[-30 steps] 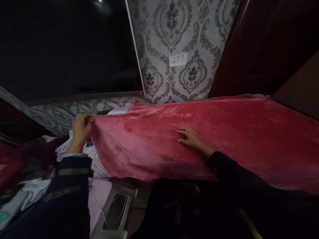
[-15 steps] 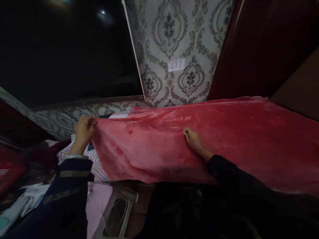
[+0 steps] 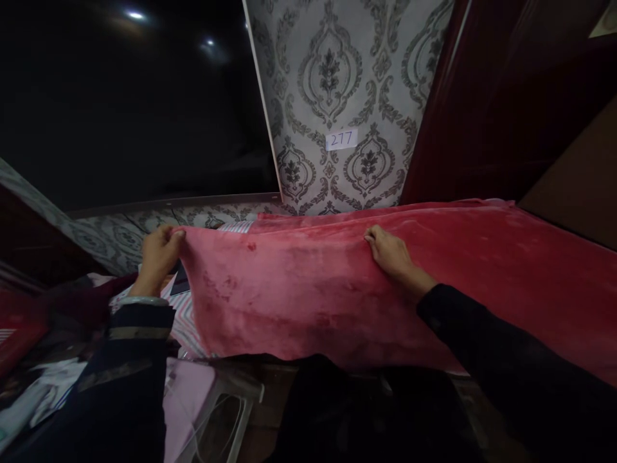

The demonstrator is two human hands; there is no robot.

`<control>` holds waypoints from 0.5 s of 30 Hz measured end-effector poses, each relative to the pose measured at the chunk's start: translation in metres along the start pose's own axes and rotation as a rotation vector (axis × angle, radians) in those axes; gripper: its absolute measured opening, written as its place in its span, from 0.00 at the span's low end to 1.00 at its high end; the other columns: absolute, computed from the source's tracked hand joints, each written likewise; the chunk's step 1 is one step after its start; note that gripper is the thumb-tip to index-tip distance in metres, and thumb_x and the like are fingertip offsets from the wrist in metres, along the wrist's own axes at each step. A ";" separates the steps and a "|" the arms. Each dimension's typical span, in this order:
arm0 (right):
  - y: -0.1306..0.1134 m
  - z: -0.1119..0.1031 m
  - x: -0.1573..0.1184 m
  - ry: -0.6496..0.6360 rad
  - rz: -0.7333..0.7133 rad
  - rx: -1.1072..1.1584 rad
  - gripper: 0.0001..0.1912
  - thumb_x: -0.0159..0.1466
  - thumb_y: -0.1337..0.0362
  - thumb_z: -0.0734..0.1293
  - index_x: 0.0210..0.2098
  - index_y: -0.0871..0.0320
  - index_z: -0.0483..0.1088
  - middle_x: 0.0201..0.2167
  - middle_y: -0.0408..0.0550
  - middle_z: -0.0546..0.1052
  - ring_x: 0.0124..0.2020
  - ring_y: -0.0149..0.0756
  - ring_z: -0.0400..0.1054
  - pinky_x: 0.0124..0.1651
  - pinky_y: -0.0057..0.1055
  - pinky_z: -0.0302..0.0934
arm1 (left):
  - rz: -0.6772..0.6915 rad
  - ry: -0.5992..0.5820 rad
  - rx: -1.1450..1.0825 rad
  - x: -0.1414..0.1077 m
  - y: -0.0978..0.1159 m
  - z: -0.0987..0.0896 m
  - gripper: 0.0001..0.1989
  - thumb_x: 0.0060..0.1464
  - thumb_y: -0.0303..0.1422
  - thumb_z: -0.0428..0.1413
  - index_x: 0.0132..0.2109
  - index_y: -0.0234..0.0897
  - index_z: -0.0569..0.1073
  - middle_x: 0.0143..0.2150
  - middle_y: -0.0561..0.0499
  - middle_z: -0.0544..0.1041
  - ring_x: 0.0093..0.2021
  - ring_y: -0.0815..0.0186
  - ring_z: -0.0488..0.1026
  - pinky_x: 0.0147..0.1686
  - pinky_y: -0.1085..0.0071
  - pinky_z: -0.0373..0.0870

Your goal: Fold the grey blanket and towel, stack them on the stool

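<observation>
A plush red blanket (image 3: pixel 279 289) spreads across the view, its left part raised and stretched between my hands. My left hand (image 3: pixel 161 252) pinches the blanket's upper left corner, thumb pressed to the fingers. Farther right, my right hand (image 3: pixel 388 252) grips a fold along the same upper edge, fingers closed. Between the two hands the edge runs nearly straight, and the cloth hangs down below it. Beneath its left end shows a striped cloth (image 3: pixel 186 321), with a dark flat object (image 3: pixel 180 283) lying on it, partly covered.
A large dark television screen (image 3: pixel 144 109) is at the back left. Patterned wallpaper (image 3: pixel 332 83) bears a paper label (image 3: pixel 342 139) reading 277. A pink-topped stool (image 3: pixel 193 399) stands below on the left, near piled clothes (image 3: pixel 43 386). Dark red panelling (image 3: pixel 486 116) rises at right.
The blanket's held edge has risen and pulled straighter, smoothing its wrinkles. My right hand has moved up and slightly right; my left hand keeps its corner.
</observation>
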State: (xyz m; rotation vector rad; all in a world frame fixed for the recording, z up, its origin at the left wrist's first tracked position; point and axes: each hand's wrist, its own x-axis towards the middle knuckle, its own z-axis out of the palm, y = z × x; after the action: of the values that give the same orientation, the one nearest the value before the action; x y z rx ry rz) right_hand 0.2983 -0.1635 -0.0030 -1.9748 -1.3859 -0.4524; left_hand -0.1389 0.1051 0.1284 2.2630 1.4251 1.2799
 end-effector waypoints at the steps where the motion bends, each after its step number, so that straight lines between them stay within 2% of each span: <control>1: 0.001 0.000 -0.001 -0.028 -0.011 -0.001 0.12 0.72 0.60 0.54 0.41 0.55 0.67 0.36 0.55 0.76 0.33 0.45 0.69 0.34 0.36 0.56 | -0.045 0.013 -0.074 -0.004 0.001 0.001 0.09 0.49 0.37 0.52 0.35 0.38 0.70 0.31 0.52 0.70 0.35 0.63 0.68 0.44 0.64 0.70; 4: 0.000 0.004 -0.006 -0.073 -0.022 0.006 0.12 0.72 0.59 0.54 0.41 0.55 0.67 0.36 0.54 0.77 0.33 0.45 0.70 0.34 0.36 0.56 | -0.075 0.111 -0.221 -0.012 0.007 0.002 0.10 0.50 0.38 0.53 0.37 0.38 0.70 0.32 0.54 0.69 0.35 0.64 0.67 0.43 0.65 0.70; 9: -0.009 0.006 -0.007 -0.044 -0.044 0.038 0.13 0.73 0.59 0.54 0.41 0.55 0.67 0.36 0.54 0.78 0.35 0.44 0.71 0.36 0.34 0.57 | -0.006 0.386 -0.083 -0.004 0.023 -0.003 0.09 0.53 0.38 0.48 0.37 0.40 0.68 0.35 0.50 0.70 0.42 0.58 0.71 0.51 0.56 0.70; 12: -0.013 0.000 -0.008 -0.013 -0.049 0.068 0.15 0.73 0.55 0.55 0.46 0.57 0.68 0.35 0.54 0.77 0.34 0.44 0.71 0.37 0.34 0.58 | 0.034 0.448 0.001 0.004 0.033 -0.007 0.09 0.56 0.37 0.46 0.39 0.40 0.68 0.37 0.48 0.72 0.45 0.55 0.72 0.54 0.53 0.70; 15: -0.013 -0.007 -0.012 -0.007 -0.150 0.086 0.18 0.72 0.50 0.59 0.46 0.57 0.69 0.36 0.53 0.77 0.35 0.43 0.71 0.39 0.33 0.58 | 0.031 0.441 0.035 0.009 0.041 -0.008 0.10 0.54 0.36 0.47 0.39 0.39 0.69 0.37 0.46 0.73 0.47 0.52 0.73 0.54 0.51 0.70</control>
State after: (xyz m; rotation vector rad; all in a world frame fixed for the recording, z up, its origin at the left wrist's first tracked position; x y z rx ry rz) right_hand 0.2824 -0.1743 -0.0014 -1.8129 -1.5388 -0.4465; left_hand -0.1160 0.0882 0.1607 2.1139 1.5531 1.8648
